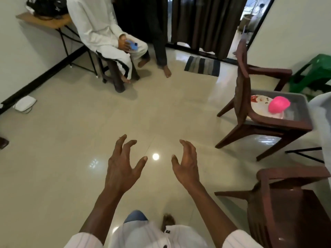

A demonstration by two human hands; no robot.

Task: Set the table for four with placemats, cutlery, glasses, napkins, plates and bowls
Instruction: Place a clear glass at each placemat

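Note:
My left hand (123,165) and my right hand (186,163) are stretched out over the shiny floor, fingers spread and loosely bent, holding nothing. To the right, a grey tray (299,106) rests on the seat of a dark red chair (241,86). In the tray lie a white plate (259,105) with red marks and a pink bowl (279,104) turned upside down. Both hands are well apart from the tray, down and to its left.
A second dark red chair (286,203) stands at the lower right, a green chair (315,74) behind. A person in white (100,29) sits at the back left beside a small wooden table (44,21); another person's legs (161,51) stand nearby. A striped mat (202,66) lies at the doorway.

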